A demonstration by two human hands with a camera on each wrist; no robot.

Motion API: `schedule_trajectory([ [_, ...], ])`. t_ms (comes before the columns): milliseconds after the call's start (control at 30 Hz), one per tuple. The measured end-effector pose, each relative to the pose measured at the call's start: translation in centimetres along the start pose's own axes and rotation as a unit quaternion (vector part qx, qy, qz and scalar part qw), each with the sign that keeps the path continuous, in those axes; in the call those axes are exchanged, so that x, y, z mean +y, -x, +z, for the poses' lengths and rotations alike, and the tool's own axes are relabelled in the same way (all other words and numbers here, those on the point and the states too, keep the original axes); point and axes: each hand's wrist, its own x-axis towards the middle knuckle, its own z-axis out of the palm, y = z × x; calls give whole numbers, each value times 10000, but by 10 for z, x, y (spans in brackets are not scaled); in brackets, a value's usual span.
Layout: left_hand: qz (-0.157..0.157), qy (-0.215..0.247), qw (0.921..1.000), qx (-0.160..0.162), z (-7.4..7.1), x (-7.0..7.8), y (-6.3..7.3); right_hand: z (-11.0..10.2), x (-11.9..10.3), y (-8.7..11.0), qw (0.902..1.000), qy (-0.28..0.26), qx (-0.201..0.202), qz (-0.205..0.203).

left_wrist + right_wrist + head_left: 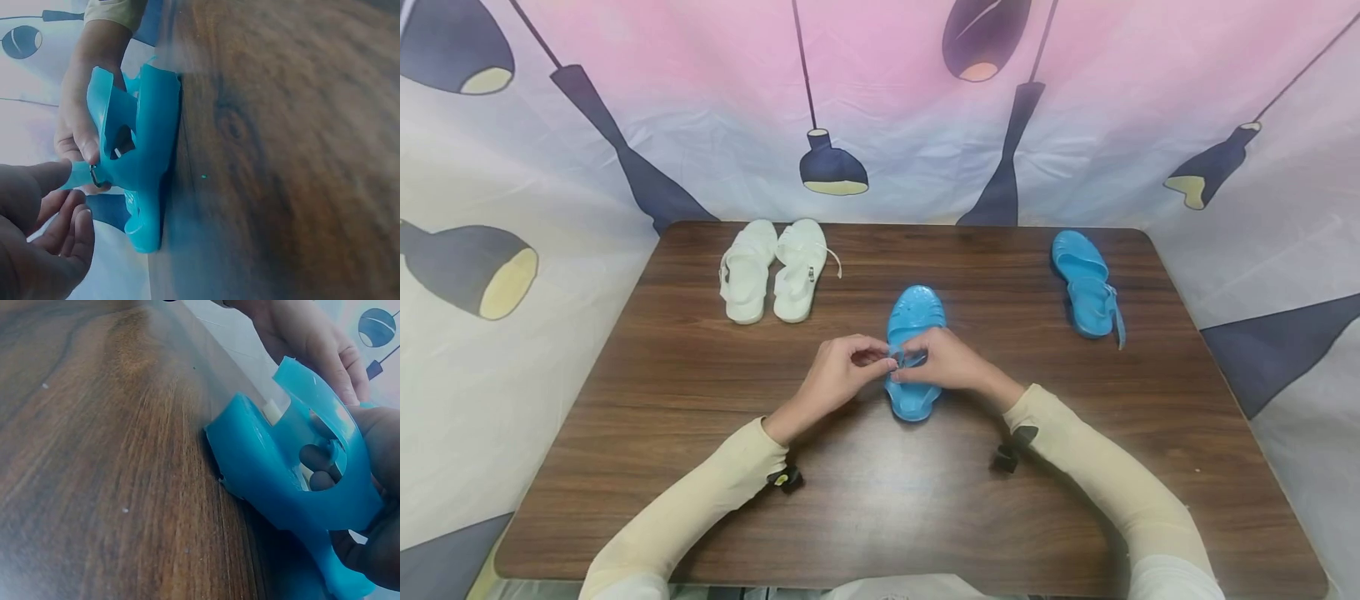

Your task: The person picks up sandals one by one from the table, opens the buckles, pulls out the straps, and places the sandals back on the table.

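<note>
Left hand (838, 367) pinched the strap (76, 176); right hand (953, 362) gripped the blue sandal (917, 308) beside its buckle (95, 176), on the table (850, 500). Fastening looked unfinished. Second blue sandal (1086, 296) lay unfastened, right, likely remaining work.

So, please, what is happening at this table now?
A person is handling the middle blue sandal on the table. The left hand pinches its strap beside the buckle, while the right hand grips the sandal. Another blue sandal lies to the right, strap hanging loose; two white sandals lie to the left.
</note>
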Motion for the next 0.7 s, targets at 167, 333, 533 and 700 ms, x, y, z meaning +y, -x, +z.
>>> schedule_trajectory([
  [167,157,-131,9998,-20,0,5,-6,-1,-1,0,9999,34,52,136],
  [333,303,-111,9994,-106,-10,10,-15,0,1,1,9998,106,119,127],
  [533,85,-333,9983,-474,-26,6,-14,-1,4,0,9998,7,93,158],
  [700,-367,-274,9955,-825,-34,-5,-4,-4,5,1,9994,-170,20,284],
])
